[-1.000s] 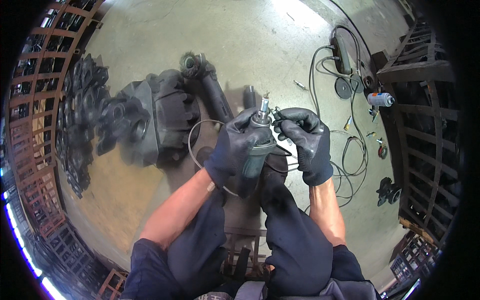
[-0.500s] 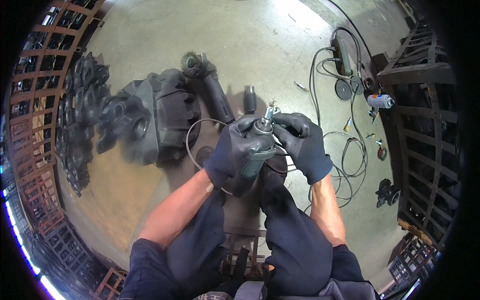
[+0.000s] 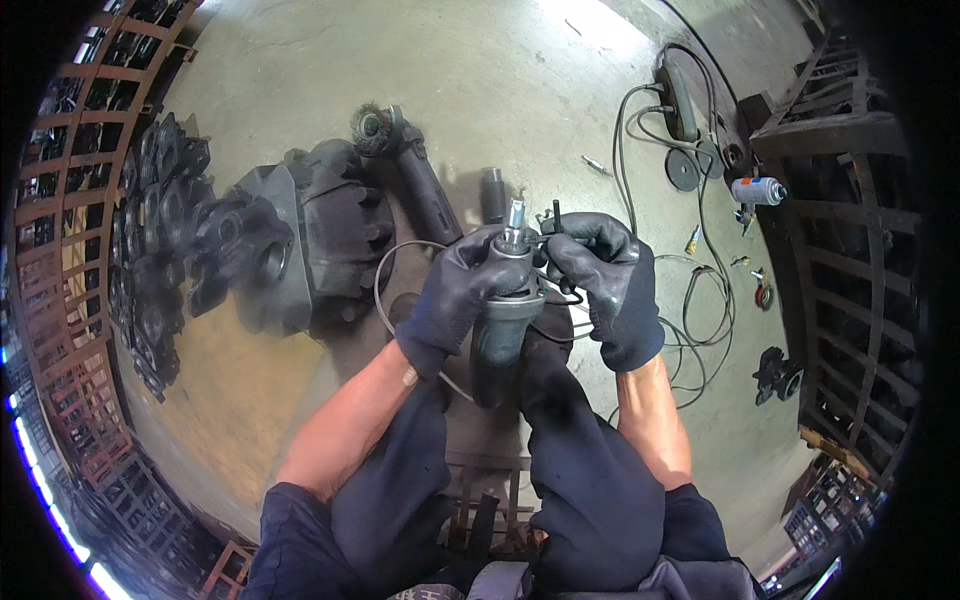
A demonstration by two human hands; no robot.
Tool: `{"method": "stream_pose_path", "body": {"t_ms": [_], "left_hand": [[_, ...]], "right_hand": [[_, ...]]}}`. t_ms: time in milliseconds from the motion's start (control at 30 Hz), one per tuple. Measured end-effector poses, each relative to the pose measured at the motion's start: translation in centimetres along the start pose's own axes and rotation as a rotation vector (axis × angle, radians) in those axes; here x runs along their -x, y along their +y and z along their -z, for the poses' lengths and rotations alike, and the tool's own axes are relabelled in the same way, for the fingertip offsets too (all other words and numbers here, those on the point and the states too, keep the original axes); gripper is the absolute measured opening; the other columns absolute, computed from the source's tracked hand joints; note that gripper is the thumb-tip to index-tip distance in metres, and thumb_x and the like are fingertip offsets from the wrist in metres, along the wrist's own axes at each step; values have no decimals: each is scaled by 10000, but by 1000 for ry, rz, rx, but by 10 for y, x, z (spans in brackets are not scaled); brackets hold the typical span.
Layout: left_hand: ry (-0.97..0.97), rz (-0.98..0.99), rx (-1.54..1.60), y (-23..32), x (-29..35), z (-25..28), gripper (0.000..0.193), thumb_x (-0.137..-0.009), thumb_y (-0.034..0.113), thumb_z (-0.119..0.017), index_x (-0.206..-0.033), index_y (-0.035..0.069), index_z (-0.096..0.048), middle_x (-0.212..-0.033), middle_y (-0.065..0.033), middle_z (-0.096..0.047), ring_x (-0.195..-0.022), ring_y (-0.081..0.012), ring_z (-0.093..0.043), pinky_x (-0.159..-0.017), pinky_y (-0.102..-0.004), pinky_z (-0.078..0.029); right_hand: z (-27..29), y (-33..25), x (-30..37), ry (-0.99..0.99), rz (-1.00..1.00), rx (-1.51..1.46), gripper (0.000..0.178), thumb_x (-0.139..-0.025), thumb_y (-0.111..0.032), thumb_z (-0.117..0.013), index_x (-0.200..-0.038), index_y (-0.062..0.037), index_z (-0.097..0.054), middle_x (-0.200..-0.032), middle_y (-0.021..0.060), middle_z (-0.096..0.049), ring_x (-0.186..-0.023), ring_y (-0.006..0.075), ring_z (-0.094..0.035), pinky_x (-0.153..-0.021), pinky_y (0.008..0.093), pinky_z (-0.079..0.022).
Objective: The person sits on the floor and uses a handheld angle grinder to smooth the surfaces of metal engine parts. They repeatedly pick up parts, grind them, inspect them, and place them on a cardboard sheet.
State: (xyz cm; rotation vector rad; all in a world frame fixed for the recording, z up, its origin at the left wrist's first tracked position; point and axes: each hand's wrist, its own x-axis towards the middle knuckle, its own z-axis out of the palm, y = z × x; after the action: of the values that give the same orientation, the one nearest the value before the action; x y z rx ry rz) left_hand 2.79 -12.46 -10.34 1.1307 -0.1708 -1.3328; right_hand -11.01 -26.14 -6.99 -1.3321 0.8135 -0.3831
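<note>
My left hand (image 3: 460, 288) grips a corded power tool (image 3: 502, 335) with a grey-green body, its fingers wrapped round the front end by the chuck. A silver bit (image 3: 516, 215) with a wiry tip points up and away from me. My right hand (image 3: 605, 280) pinches a small dark chuck key (image 3: 556, 218) beside the chuck, its crossbar upright. Whether the key sits in the chuck's teeth is hard to make out. Both hands wear black gloves. Just beyond the chuck a short dark cylinder (image 3: 493, 193) stands on the floor.
An angle grinder (image 3: 428, 185) with a wire brush leans against a large dark metal casting (image 3: 340, 225). To the right lie a power strip (image 3: 678, 105), coiled cables (image 3: 722, 320), a spray can (image 3: 758, 191) and round discs (image 3: 683, 170). Metal cages (image 3: 845, 145) stand along both sides.
The chuck key now shows in my right hand at the chuck. The tool has turned slightly more upright and shifted a little left and toward me.
</note>
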Motion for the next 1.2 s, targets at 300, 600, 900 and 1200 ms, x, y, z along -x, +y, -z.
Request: {"method": "stream_pose_path", "body": {"t_ms": [300, 600, 900, 1200], "left_hand": [[-9, -10, -17, -1, 0, 2, 439, -886, 149, -716, -1283, -10, -617, -1070, -51, -690, -941, -120, -656, -853, -283, -555], [13, -38, -179, 2, 2, -2, 337, -951, 228, -655, -1203, 3, -663, -1004, -33, -686, -860, -98, -645, -772, -255, -546], [-33, -19, -278, -4, -1, -10, 332, -946, 255, -653, -1169, 9, -655, -1016, -66, -694, -857, -159, -681, -762, -310, -565], [17, -94, -445, -26, -3, -9, 245, -975, 265, -714, -976, 23, -676, -651, 17, -589, -631, -36, -518, -542, -253, -441]], "right_hand": [[-13, -2, 4, 102, -51, -1, 156, -899, -42, -722, -1046, 14, -726, -930, 64, -739, -813, 99, -671, -724, 258, -557], [16, -17, -4, -184, 287, 580, 166, -833, -121, -755, -963, -18, -737, -841, 157, -703, -713, 225, -689, -657, 330, -531], [34, -35, -19, -421, 152, 735, 248, -883, -241, -717, -970, -9, -711, -812, 222, -668, -663, 324, -630, -649, 415, -508], [14, -14, -10, -372, 507, 813, 188, -772, 39, -722, -954, 4, -692, -845, 187, -690, -758, 338, -695, -670, 371, -526]]}}
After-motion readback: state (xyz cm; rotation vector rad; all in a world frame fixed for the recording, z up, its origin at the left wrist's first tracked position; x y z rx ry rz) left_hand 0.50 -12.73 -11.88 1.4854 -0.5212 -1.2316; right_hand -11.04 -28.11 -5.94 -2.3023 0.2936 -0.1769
